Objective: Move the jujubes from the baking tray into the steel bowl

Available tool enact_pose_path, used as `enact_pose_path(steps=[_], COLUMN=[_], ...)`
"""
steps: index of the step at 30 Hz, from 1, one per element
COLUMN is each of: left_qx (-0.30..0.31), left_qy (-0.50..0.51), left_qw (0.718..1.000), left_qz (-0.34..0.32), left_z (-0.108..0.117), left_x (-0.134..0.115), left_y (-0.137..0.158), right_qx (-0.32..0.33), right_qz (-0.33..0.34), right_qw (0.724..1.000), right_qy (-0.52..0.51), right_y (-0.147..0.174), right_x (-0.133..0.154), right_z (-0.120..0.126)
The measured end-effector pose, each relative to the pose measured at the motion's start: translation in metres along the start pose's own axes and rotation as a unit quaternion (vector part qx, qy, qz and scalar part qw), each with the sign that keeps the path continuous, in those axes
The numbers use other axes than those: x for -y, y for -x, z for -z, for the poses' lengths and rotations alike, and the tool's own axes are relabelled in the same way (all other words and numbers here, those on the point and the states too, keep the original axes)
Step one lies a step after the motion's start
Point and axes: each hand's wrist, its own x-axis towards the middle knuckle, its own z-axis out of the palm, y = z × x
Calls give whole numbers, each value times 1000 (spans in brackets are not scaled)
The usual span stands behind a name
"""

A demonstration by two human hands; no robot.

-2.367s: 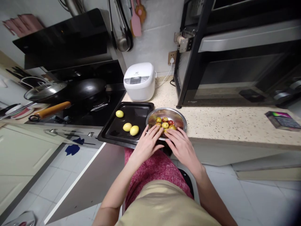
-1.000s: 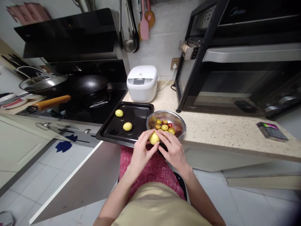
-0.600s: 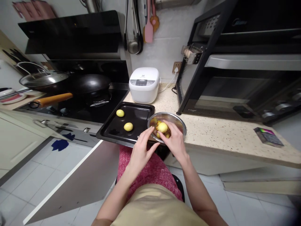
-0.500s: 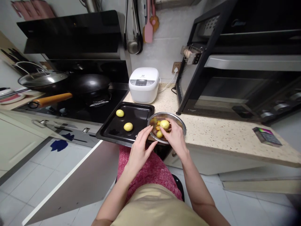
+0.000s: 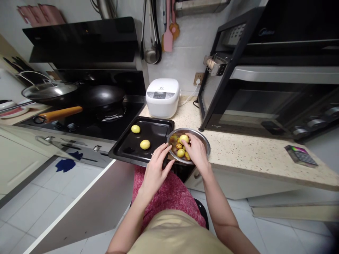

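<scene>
A metal bowl [image 5: 206, 141] holds several small yellow potatoes with reddish-brown seasoning on some. My right hand [image 5: 196, 151] reaches over its right side, thumb and fingers closed around a potato [image 5: 184, 139] above the others. At the bowl's left edge is my left hand [image 5: 156, 171], its fingers stretched out near the rim; whether they touch it I cannot tell. Left of the bowl lies a black baking tray [image 5: 159, 132]. On it are two potatoes, one toward the back [image 5: 136, 129] and one nearer the front [image 5: 145, 144].
A white rice cooker [image 5: 162, 98] stands behind the tray. To the left, a wok [image 5: 102, 96] with a wooden handle and a lidded pan [image 5: 50, 91] sit on the stove. An oven [image 5: 265, 102] and a small box [image 5: 300, 156] are at right. A cabinet door [image 5: 87, 204] hangs open below.
The potato in my right hand has moved slightly left and lower into the bowl, and the fingers have shifted over it. My left hand has barely moved. The view has tilted a little.
</scene>
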Motion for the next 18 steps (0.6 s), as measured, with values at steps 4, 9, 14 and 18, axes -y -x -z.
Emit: enact_pose_path(steps=[4,9,14,18], left_qx=[-3,-36,-62,-65], left_qy=[-9,-51,-95,-144], left_qw=[1000,997,991,984], left_qz=[10,48,74,88], left_z=[2,10,17,19], left_x=[7,25,50,71], left_y=[-2,-4,-6,-7], right_qx=[2,-8,-1,-27], right_qz=[-4,2,0,27], right_qw=[1000,1000,1000,999], right_qy=[-4,-6,-7,-15], right_y=[1,2,2,6], right_x=[0,-1,-1,0], right_z=[2,6,7,11])
